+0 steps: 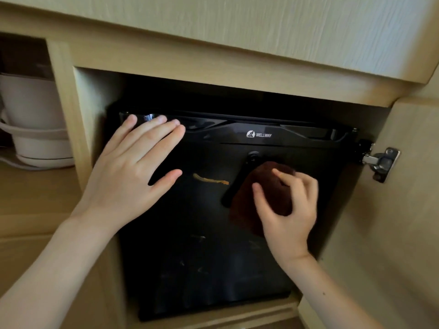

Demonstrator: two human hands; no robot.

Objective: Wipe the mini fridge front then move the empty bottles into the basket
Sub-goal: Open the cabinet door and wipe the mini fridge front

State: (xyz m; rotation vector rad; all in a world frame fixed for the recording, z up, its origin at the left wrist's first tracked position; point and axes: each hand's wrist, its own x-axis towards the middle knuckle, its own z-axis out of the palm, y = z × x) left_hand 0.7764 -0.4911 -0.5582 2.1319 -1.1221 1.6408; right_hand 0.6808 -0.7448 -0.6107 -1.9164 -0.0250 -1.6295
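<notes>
A black mini fridge (202, 245) sits inside a light wooden cabinet. My left hand (135, 167) lies flat with straight fingers against the upper left of the fridge door. My right hand (287, 210) grips a bunched dark brown cloth (259, 193) and presses it on the door right of centre, just below a black handle (247, 172). An orange-yellow smear (210, 179) marks the door between the two hands. No bottles or basket are in view.
The wooden cabinet frame (213, 74) surrounds the fridge, with a metal door hinge (382, 162) on the right side. In the compartment to the left stands a white kettle on its base (35, 119).
</notes>
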